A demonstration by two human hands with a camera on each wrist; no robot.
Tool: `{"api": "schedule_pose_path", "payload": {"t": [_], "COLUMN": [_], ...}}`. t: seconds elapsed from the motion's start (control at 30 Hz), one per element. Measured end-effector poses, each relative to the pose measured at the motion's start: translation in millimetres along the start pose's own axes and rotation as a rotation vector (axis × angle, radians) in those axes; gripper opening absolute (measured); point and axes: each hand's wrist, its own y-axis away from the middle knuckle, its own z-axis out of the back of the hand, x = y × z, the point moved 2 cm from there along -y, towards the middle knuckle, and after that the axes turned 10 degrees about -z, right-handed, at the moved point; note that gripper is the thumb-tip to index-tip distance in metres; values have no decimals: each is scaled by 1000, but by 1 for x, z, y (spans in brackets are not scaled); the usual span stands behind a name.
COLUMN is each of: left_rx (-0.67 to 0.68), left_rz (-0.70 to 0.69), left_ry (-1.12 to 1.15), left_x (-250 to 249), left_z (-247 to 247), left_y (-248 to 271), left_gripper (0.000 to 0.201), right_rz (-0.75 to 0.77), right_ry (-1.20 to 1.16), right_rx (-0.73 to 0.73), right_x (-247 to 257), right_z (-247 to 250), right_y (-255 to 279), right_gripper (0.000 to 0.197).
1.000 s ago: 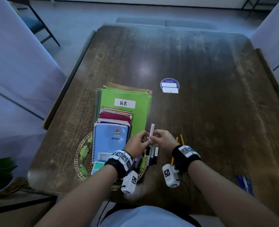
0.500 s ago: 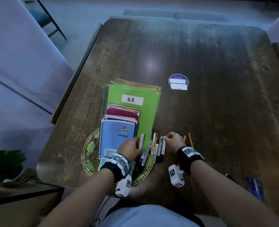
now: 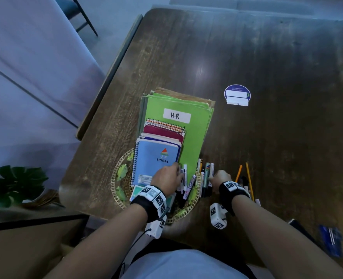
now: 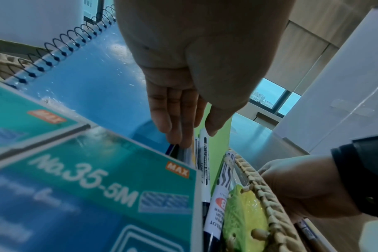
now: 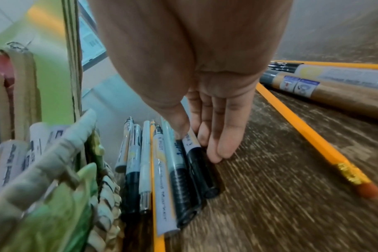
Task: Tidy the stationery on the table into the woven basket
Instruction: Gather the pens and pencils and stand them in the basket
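Note:
The woven basket [image 3: 116, 190] sits at the table's near edge, holding a blue spiral notebook [image 3: 156, 160], a green folder [image 3: 196, 133], a teal staple box [image 4: 86, 179] and markers [image 3: 185, 178]. My left hand [image 3: 167, 177] hovers over those markers with straight fingers, the thumb tip by the end of a white marker [image 4: 205, 153] lying in the basket. Just right of the basket, a row of pens and markers [image 3: 205, 178] lies on the wood. My right hand [image 5: 196, 141] pinches a black-capped marker [image 5: 198, 158] there between thumb and fingertips. Two yellow pencils [image 3: 238, 173] lie further right.
A round blue sticker [image 3: 237, 95] is on the table behind the folder. Blue pens [image 3: 330, 238] and a dark object [image 3: 299, 226] lie near the front right edge. A potted plant [image 3: 15, 184] stands on a low surface at the left.
The marker both hands held above the table has gone down into the basket with my left hand. My right hand has dropped to the row of pens beside the basket.

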Motion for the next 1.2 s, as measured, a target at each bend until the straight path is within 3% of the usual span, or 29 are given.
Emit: {"api": "schedule_pose_path", "payload": {"t": [0.17,0.3,0.4,0.47,0.53,0.8,0.9,1.07,1.2], "left_rx": [-49,-38,24,75,81,12,12,55,128], "left_rz": [-24,-53,-66,-82,-113,-73,-16,15,31], "left_ry": [158,296,420,520,568,427,363,218,100], "left_x": [-5,-10,-21,-32,-40,-32,-20,-9,-6], "left_z": [9,10,8,7,5,5,7,9,6], "left_y": [-3,-10,-17,-18,-18,-14,-11,-5,-2], "left_gripper": [22,21,33,40,35,13,21,13,18], "right_rz": [8,86,208,292,321,339,312,219,117], "right_ry": [-78,-276,-353,-454,-576,-540,-488,-304,-142], "right_rx": [-22,-80,-99,-25,97,109,51,-52,-37], "right_x": [-1,-4,-3,1,6,20,19,10,4], "right_z": [11,30,38,38,34,28,32,33,20], "right_y": [8,24,43,56,65,67,61,36,16], "right_gripper": [21,16,17,13,9,9,11,11,8]}}
